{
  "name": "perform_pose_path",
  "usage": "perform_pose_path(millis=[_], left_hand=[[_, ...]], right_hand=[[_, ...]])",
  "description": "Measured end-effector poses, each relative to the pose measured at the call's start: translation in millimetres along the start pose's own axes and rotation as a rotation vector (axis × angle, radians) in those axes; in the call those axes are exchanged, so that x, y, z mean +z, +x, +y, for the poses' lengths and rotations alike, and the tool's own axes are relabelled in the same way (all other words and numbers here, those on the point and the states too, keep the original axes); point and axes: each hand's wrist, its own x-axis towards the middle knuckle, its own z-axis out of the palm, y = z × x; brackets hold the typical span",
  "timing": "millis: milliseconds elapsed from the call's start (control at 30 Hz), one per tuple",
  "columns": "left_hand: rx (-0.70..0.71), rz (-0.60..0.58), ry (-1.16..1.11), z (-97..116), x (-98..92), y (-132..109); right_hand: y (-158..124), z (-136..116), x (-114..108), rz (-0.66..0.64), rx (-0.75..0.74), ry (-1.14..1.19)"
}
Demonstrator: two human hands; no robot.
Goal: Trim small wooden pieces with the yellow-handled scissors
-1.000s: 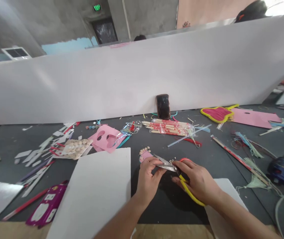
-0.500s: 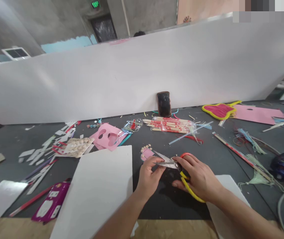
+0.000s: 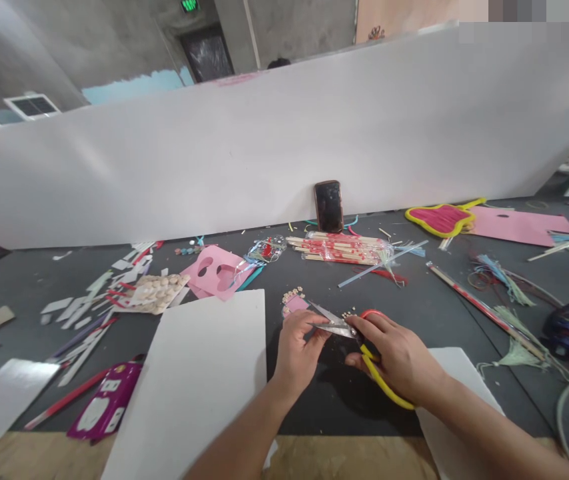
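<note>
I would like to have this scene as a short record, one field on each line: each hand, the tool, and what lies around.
Left hand: at the blades; whether its fingertips pinch something is too small to tell
Right hand: holds the scissors
Tool: scissors, red and yellow handles, blades apart
Just beyond left hand: pink piece with small pale bits along its edge
Left side: white board, purple case
Farther back: wrapped sticks; phone propped at the white panel
</note>
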Motion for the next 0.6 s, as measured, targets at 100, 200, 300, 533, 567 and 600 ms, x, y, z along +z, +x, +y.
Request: perform_pose_path(millis=[100,200,300,533,567,600], left_hand=[[0.005,0.008,0.023,1.3,0.6,-0.5],[-0.006,0.023,0.027,3.6,1.0,-2.5],[-0.001,0.046,0.037,4.4,1.5,-4.7],[0.067,0.054,0.065,0.9,1.3,-3.2],[0.074,0.049,0.072,0.8,1.0,-2.8],[0.078,0.042,0.077,0.8,0.7,-2.6]], right_hand=[[-1.2,-1.0,-0.4,0.025,-0.001,-0.005],[-2.6,-3.9,-1.9,0.034,0.006,-0.027],[-4.1,-5.9,-1.6,0.014,0.016,-0.033],[-1.2,-3.5,-1.0,-0.023,0.053,-0.037],[-0.5,-3.5,-1.8,-0.023,0.051,-0.037],[0.0,-3.9,-2.6,-0.023,0.049,-0.036]])
